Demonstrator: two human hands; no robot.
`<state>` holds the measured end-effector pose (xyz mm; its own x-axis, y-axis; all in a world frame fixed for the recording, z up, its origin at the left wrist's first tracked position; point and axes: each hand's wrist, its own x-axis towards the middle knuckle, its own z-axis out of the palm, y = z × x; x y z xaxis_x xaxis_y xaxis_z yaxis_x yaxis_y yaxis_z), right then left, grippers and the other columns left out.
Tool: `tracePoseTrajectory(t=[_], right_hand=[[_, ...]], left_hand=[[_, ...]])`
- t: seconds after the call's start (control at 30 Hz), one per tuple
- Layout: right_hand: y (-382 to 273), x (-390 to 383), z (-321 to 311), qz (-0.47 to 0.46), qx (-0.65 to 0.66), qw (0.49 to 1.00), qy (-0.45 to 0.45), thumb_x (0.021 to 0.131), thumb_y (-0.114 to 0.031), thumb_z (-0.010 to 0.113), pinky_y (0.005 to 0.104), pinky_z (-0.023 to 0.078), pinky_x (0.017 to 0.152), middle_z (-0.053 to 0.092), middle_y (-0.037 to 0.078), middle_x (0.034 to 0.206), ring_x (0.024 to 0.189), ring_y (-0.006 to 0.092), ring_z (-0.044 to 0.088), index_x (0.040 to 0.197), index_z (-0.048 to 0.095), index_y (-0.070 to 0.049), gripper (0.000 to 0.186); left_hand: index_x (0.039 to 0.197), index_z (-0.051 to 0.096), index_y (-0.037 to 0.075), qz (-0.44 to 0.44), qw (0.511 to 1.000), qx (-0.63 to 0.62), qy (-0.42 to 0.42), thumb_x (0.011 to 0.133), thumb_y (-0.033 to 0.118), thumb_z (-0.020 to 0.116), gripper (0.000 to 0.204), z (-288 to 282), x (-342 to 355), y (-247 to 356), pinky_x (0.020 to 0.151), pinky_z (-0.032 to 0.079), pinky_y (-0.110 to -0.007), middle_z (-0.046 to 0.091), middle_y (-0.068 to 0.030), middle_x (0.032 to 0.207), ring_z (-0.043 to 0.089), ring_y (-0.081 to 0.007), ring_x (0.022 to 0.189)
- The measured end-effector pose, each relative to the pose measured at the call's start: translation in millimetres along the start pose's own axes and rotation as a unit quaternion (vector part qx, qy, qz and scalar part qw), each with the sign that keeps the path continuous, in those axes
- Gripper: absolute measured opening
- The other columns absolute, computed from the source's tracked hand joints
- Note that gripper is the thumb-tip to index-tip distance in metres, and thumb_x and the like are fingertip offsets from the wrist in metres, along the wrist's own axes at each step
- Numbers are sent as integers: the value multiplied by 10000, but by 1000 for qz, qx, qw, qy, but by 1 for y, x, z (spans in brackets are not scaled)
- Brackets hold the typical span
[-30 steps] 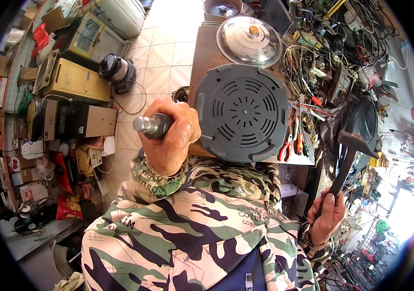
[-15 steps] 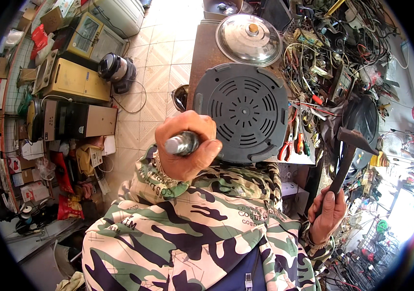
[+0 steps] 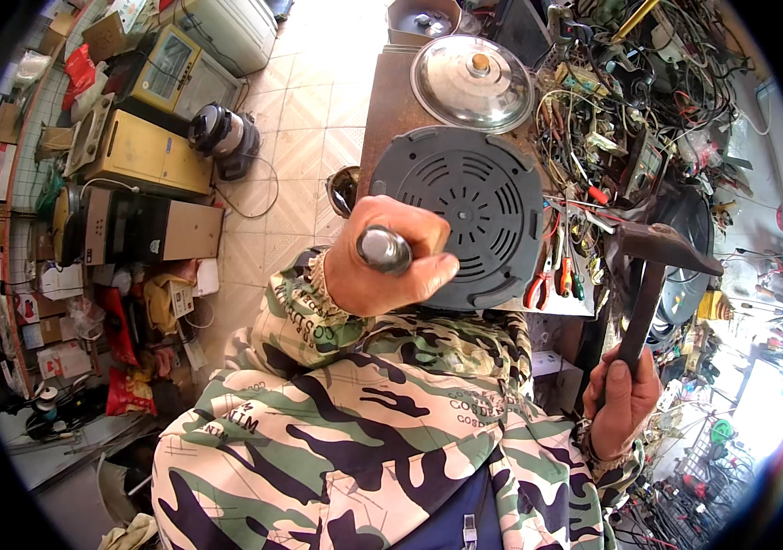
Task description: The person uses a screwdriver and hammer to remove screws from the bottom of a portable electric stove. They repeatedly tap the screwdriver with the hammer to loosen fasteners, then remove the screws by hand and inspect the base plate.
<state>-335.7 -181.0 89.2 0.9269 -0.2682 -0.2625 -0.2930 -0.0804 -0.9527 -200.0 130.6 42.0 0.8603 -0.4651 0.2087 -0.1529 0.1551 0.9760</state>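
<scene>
Across the head view, a black slotted base (image 3: 462, 215) sits vented face up on a brown table (image 3: 389, 92), in front of the camouflage jacket (image 3: 382, 385). Over its near left side, the left hand (image 3: 391, 286) is closed in a fist around a tool (image 3: 385, 247) whose round metal end faces up; the fist hides whether its lower end touches the base. Out to the right, apart from the base, the right hand (image 3: 623, 399) grips a hammer (image 3: 650, 298) by the handle. A shiny lid (image 3: 451, 87) lies just beyond the base, and red-handled pliers (image 3: 546, 282) lie to the base's right, near tangled cables (image 3: 593, 119)
</scene>
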Motion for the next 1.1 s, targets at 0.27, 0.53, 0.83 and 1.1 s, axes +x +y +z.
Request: tracePoseTrajectory(t=[0.27, 0.53, 0.83, 1.1], right_hand=[[-51, 2, -3, -139, -258, 951, -104, 920, -159, 687, 288, 407, 506, 567, 31, 632, 513, 118, 541, 976, 633, 21, 196], [-117, 0, 31, -307, -358, 864, -177, 826, -135, 799, 382, 495, 548, 670, 122, 735, 585, 313, 654, 1046, 679, -28, 272], [-138, -1, 25, -400, -383, 818, -154, 871, -165, 737, 326, 438, 508, 612, 91, 733, 560, 248, 572, 1048, 651, -37, 235], [-139, 7, 35, -257, -513, 790, -215, 890, -210, 744, 373, 398, 476, 607, 119, 711, 551, 306, 557, 936, 616, -51, 209]], left_hand=[[648, 489, 24, -6, 1000, 0, 25, 879, 54, 696, 311, 5, 2, -1, 501, 341, -312, 422, -35, 582, 379, -92, 552], [753, 596, 29, 40, 999, 21, 8, 880, 33, 723, 179, 16, 0, -6, 548, 403, -321, 497, -40, 622, 424, -107, 595], [745, 567, 14, 49, 998, 27, -32, 873, 32, 722, 203, 13, 1, -1, 558, 407, -342, 496, -53, 628, 406, -119, 600], [703, 489, 16, 93, 995, 14, 23, 887, 58, 697, 281, 15, -9, -7, 501, 341, -358, 398, -79, 603, 357, -178, 556]])
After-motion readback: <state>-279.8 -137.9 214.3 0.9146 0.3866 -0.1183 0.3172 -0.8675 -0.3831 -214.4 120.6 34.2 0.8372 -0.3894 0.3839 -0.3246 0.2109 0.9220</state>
